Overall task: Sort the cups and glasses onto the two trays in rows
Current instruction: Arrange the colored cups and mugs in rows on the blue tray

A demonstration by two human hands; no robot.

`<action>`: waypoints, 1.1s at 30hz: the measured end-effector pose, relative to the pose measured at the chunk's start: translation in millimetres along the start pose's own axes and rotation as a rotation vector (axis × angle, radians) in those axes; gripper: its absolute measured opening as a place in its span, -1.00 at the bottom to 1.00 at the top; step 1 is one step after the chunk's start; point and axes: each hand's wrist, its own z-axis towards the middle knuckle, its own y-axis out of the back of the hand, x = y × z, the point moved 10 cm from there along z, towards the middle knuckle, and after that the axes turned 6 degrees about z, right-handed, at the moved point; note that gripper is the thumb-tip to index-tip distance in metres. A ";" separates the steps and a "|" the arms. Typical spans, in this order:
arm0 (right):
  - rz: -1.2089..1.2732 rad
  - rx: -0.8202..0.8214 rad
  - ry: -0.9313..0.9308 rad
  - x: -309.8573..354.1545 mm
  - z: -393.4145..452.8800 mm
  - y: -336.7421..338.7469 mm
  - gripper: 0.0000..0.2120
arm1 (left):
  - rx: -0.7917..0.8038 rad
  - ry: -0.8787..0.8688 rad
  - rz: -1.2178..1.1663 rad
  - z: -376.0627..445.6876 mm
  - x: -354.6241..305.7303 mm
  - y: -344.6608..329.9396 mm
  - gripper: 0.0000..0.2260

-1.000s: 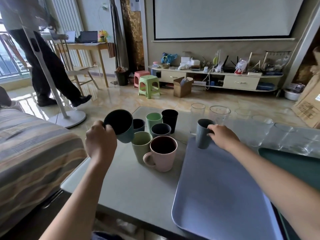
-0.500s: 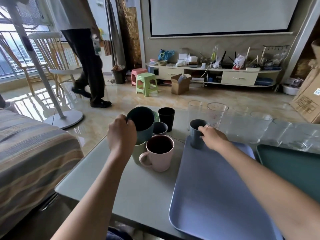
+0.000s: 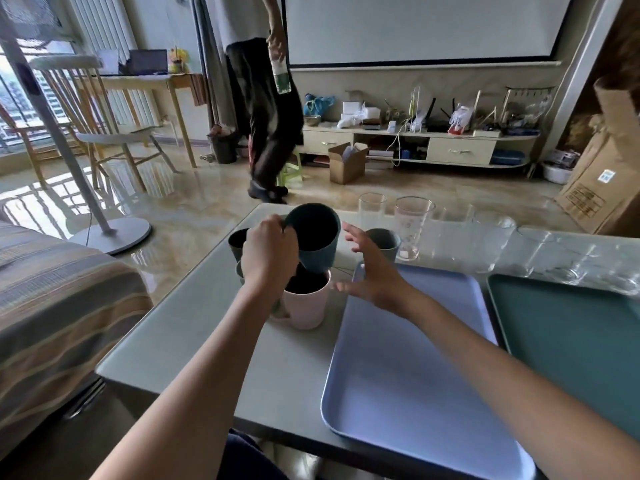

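My right hand [image 3: 372,271] has let go of the grey cup [image 3: 384,242], now on the tray's [image 3: 408,358] far-left corner, and spreads wide; my left hand [image 3: 268,254] carries the teal mug [image 3: 317,239] over next.

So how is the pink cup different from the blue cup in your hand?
The pink mug stands upright on the table; the blue mug is lifted and tilted, gripped by the left hand. The pink mug is pale; the blue mug is dark teal-blue. Both are opaque mugs with dark insides.
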 end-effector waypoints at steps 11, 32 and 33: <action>0.274 -0.345 -0.263 -69.0 -25.9 45.9 -0.25 | 0.409 -0.107 0.103 -10.8 -2.3 -58.7 -0.74; 0.074 -0.328 -0.433 -131.4 -24.8 34.3 -0.21 | 0.380 -0.215 0.261 -1.9 42.8 -61.1 -0.67; 0.070 -0.324 -0.441 -131.1 -25.5 33.8 -0.20 | 0.372 -0.216 0.267 -0.9 43.3 -60.0 -0.69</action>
